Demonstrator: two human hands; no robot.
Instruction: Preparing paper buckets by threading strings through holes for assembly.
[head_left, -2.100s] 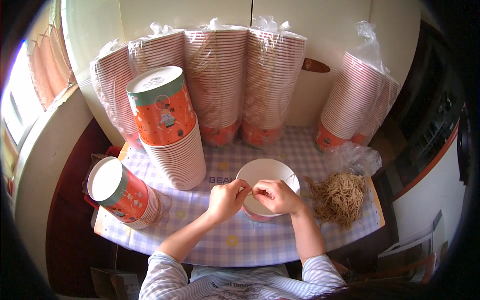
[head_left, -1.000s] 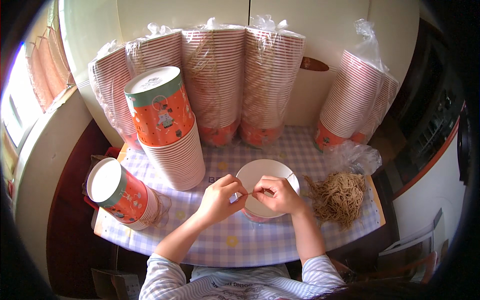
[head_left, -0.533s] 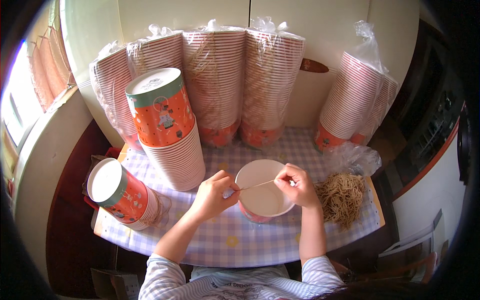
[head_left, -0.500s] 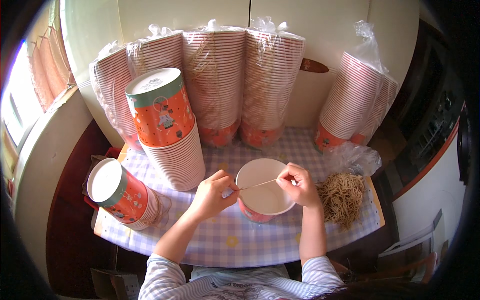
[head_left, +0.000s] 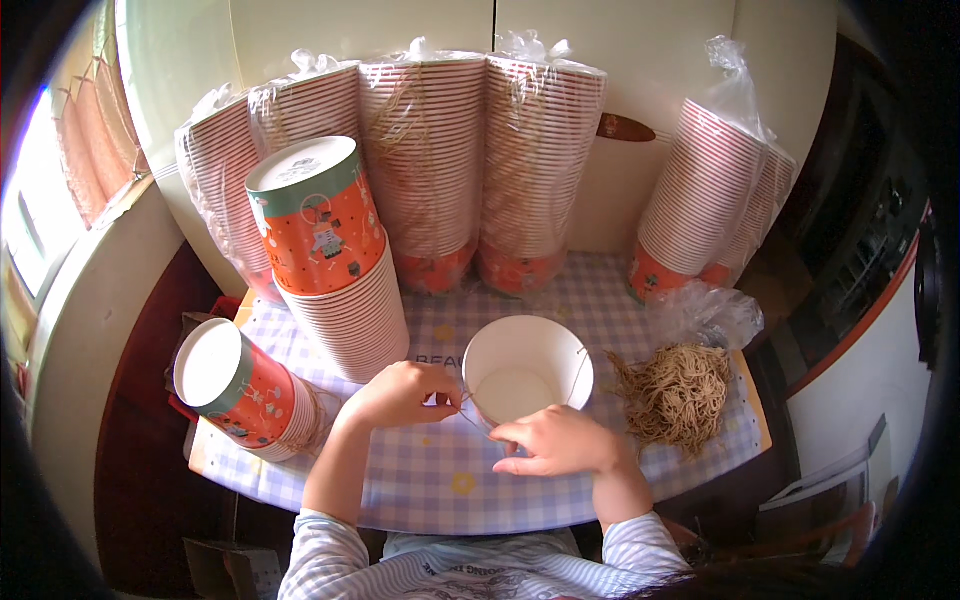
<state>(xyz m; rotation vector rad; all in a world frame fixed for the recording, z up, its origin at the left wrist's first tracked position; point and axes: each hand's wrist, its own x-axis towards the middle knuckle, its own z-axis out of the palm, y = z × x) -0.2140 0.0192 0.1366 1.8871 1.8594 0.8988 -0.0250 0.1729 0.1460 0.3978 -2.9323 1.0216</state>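
Observation:
A white-lined paper bucket (head_left: 527, 360) with a red outside stands upright at the table's middle, its mouth facing me. My left hand (head_left: 408, 393) is closed at its left rim, pinching a thin tan string (head_left: 478, 424). From there the string runs to the fingers of my right hand (head_left: 562, 441), which is curled in front of the bucket's near side. Its thumb stands a little apart from the bent fingers, and the fingertips are partly hidden. A bit of string also shows at the bucket's right inner wall.
A pile of tan strings (head_left: 683, 393) lies right of the bucket beside a crumpled clear bag (head_left: 708, 312). Upturned nested buckets stand at left, one tall stack (head_left: 350, 315) and one short stack (head_left: 262, 405). Several bagged bucket stacks (head_left: 425, 160) line the back on the checked tablecloth (head_left: 440, 490).
My right hand has come down from the bucket's right rim to its near side. My left hand has shifted slightly left and up. The string no longer stretches across the bucket's mouth.

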